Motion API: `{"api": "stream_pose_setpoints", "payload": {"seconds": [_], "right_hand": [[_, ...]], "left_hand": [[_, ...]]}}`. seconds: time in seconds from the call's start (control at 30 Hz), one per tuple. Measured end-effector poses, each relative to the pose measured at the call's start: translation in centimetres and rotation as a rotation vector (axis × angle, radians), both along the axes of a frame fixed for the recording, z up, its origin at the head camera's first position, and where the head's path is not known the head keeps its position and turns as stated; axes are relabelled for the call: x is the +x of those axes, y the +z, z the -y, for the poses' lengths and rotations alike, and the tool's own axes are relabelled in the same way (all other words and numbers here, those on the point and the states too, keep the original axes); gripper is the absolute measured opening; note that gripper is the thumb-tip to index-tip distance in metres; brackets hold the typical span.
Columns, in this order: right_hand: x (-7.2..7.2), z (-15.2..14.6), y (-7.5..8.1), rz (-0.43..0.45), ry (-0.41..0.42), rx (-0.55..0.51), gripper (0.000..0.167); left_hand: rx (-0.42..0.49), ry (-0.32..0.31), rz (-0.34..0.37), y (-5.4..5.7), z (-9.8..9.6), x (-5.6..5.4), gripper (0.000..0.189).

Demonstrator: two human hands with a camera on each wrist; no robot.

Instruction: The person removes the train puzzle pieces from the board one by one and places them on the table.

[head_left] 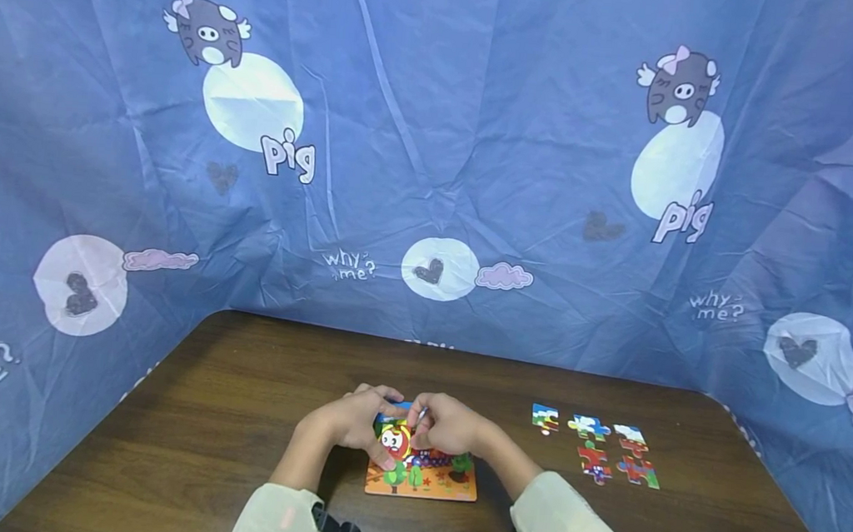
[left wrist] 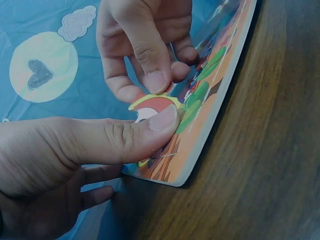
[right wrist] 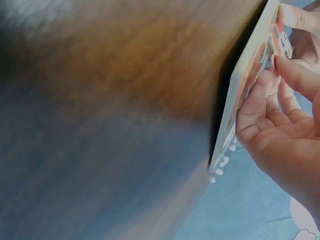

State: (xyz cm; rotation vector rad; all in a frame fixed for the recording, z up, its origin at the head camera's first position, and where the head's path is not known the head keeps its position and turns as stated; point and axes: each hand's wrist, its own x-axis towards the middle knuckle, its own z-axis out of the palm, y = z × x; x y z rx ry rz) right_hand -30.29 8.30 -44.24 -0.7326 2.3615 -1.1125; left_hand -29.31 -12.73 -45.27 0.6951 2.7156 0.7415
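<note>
A colourful jigsaw puzzle board (head_left: 433, 485) with an orange lower strip lies on the table in front of me. My left hand (head_left: 356, 421) holds its left side, the thumb on top across a cartoon face and the other fingers around the far left edge. Over the board's upper middle, my right hand (head_left: 450, 423) pinches a small jigsaw piece between thumb and fingertips. In the left wrist view, the yellow-and-red face piece (left wrist: 159, 102) stands slightly raised between the left thumb and the right hand (left wrist: 150, 45). The fingers hide most of the pinched piece.
Several loose jigsaw pieces (head_left: 593, 463) lie on the brown wooden table (head_left: 258, 403) to the right of the board. A blue printed cloth (head_left: 437, 133) hangs behind the table and along both sides.
</note>
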Motion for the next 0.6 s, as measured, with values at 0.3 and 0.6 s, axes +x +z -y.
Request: {"api": "stream_pose_setpoints", "payload": {"seconds": [0.3, 0.6], "right_hand": [[0.1, -0.2, 0.3, 0.086, 0.016, -0.081, 0.025], [-0.3, -1.6, 0.8, 0.13, -0.014, -0.101, 0.022]], "left_hand": [[-0.015, 0.012, 0.009, 0.2, -0.1, 0.1, 0.081], [-0.032, 0.023, 0.015, 0.2, -0.2, 0.0, 0.079]]}}
